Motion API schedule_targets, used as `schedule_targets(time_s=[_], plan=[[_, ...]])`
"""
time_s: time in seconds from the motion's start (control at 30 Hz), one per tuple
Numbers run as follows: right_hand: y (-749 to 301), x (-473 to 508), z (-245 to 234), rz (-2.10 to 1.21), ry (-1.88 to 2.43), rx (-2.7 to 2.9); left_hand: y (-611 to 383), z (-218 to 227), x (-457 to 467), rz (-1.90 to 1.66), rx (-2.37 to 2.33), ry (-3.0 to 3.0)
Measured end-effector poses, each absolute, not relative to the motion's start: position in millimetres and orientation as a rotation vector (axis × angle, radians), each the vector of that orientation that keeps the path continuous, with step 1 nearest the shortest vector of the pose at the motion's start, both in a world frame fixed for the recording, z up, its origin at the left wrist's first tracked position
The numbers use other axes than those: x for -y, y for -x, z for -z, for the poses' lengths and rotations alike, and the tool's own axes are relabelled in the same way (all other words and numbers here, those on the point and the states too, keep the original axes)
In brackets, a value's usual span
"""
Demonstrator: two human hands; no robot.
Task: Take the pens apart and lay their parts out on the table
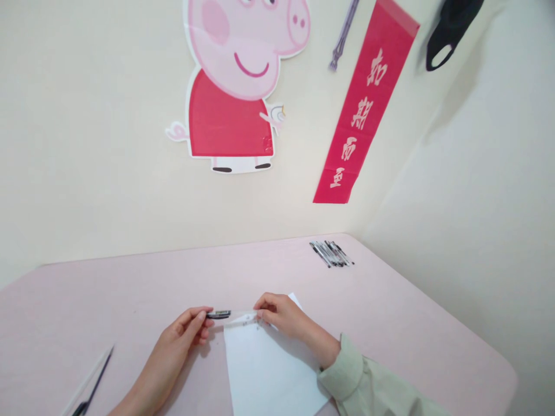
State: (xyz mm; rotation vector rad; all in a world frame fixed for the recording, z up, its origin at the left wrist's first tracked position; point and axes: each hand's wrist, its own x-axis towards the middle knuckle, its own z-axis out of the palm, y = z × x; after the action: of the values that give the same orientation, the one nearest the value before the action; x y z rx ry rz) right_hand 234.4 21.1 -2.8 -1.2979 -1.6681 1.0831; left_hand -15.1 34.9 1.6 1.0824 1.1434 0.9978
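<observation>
My left hand (184, 333) is closed, pinching the black-capped end of a pen (220, 315) held roughly level above the table. From the dark part, a faint clear stretch runs to my right hand (277, 313), whose thumb and fingertips are pressed together on its far end. Below my right hand lies a white sheet of paper (269, 370) with small dark marks near its top edge. To the lower left rest a slim dark pen piece (99, 378) and a whitish, see-through tube (85, 382), side by side and cut off by the frame.
A pale pink table (165, 277) spreads out to the walls. At its back right corner several black-and-clear pens (332, 254) lie in a bunch. On the wall are a cartoon pig cutout (232, 121), a red banner (364, 110), a purple strap-like item (343, 36) and something black (453, 29).
</observation>
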Motion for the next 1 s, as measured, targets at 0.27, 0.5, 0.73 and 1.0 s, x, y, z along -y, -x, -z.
schedule_targets(time_s=[0.27, 0.5, 0.73, 1.0], plan=[[-363.1, -44.5, -3.9, -0.044, 1.722, 1.277, 15.2, -1.7, -32.4, -0.993, -1.094, -1.088], [-495.8, -29.6, 12.7, 0.232, 2.007, 0.830, 12.5, -7.9, -30.9, -0.970, -1.126, -1.118], [-513.6, -49.3, 35.4, 0.243, 2.216, 0.769, 10.1, -9.4, -28.8, -0.960, -1.154, -1.115], [-517.9, -53.1, 39.2, 0.289, 2.213, 0.866, 9.1, -9.9, -31.3, -0.930, -1.165, -1.168]])
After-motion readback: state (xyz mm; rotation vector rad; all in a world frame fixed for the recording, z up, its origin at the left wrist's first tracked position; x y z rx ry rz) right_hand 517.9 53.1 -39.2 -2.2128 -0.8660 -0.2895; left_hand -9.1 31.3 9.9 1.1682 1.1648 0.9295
